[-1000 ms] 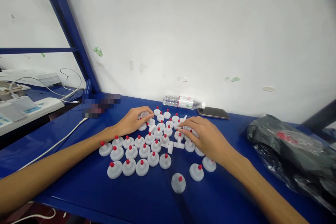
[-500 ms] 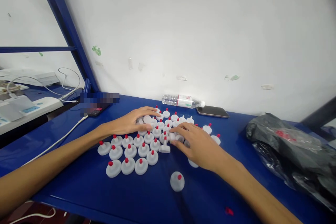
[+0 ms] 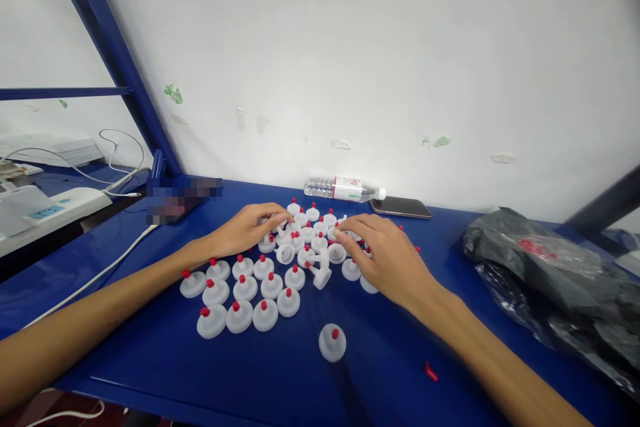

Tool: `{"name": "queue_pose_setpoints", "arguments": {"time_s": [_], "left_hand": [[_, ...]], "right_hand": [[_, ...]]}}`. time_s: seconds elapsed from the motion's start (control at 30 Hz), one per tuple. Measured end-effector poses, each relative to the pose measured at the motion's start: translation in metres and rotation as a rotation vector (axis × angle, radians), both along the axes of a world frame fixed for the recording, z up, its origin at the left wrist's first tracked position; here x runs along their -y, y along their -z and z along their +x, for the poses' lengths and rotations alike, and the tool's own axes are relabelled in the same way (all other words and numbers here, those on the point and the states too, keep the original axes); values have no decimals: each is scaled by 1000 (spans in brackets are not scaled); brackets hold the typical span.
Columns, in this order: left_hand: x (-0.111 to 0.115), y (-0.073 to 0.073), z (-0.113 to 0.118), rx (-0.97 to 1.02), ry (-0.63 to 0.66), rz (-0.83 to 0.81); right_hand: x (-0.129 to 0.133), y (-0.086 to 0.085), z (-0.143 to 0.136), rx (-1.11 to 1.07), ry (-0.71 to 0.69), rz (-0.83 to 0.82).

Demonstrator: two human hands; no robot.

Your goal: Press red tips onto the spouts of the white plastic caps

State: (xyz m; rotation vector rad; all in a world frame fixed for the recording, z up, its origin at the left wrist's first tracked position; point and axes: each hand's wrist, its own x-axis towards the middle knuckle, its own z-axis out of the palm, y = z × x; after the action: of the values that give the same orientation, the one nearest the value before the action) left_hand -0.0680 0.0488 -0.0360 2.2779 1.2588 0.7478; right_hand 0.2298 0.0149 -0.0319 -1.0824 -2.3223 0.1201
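Observation:
Many white nozzle caps with red tips stand in a cluster on the blue table (image 3: 280,373). My left hand (image 3: 250,227) reaches into its far left side, thumb and fingers closed on a white nozzle cap that they partly hide. My right hand (image 3: 387,250) is over the right side, its thumb and forefinger closed round the top of a red-tipped cap. Between the hands, a tipped white cap (image 3: 321,276) lies on its side, and another cap (image 3: 285,253) shows its hollow underside. A single red-tipped cap (image 3: 333,343) stands apart, nearer me.
A clear plastic bottle (image 3: 345,189) lies along the wall beside a phone (image 3: 401,207). Black plastic bags (image 3: 545,280) lie at the right. A small red tip (image 3: 431,371) rests near the right forearm. A white cable (image 3: 95,277) and a power strip (image 3: 60,209) are at left.
The caps between my hands have shifted, and some now lie tipped with their undersides showing. Both hands have moved slightly. The whole view has shifted a little.

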Motion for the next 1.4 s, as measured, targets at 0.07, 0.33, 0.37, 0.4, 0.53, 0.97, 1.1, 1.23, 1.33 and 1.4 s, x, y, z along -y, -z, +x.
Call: {"name": "queue_pose_setpoints", "arguments": {"time_s": [0.07,0.33,0.37,0.4,0.53,0.97,1.1,1.23,1.33,1.4], "left_hand": [[4,-6,-1,13,49,-20],[32,-35,-8,-174,272,-12],[38,-36,-7,-212,281,0],[43,-36,-4,-246,294,19],[60,-26,11,-349,324,168],[54,-19,25,-300,273,259],[54,-19,27,-283,283,244],[55,-19,27,-277,284,247],[54,-18,26,-293,282,243],[53,-17,25,-294,287,245]], "right_hand": [[15,-8,-3,2,-133,-18],[55,2,-35,210,-508,31],[52,7,-37,233,-485,70],[48,12,-39,249,-456,100],[26,23,-38,269,-288,228],[15,24,-28,253,-185,335],[15,24,-27,240,-194,316],[15,22,-26,240,-200,319],[16,21,-25,246,-210,328],[16,21,-25,242,-216,319]]}}
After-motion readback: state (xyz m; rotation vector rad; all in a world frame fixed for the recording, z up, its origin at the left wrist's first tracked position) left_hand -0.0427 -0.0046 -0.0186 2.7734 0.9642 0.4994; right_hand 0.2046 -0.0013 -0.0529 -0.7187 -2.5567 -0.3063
